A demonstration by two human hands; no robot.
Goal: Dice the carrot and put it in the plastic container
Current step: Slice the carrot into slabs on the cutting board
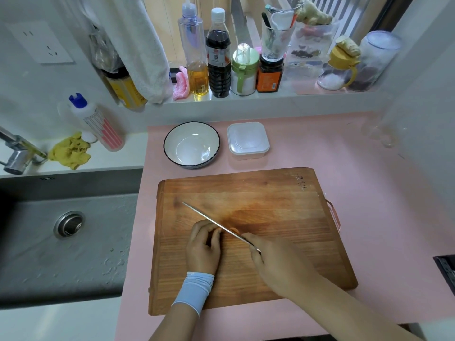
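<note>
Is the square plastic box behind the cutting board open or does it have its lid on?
Lid on. The plastic box shows a flat white lid covering its top, and no carrot is visible inside.

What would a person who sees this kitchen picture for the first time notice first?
The eye goes first to the two hands on the wooden cutting board in the middle: the right hand holds a knife slanted across the board, and the left hand steadies a small orange carrot piece beside the blade. Behind the board, on the pink counter, stand a white bowl and, to its right, the plastic container. The sink lies on the left.
</note>
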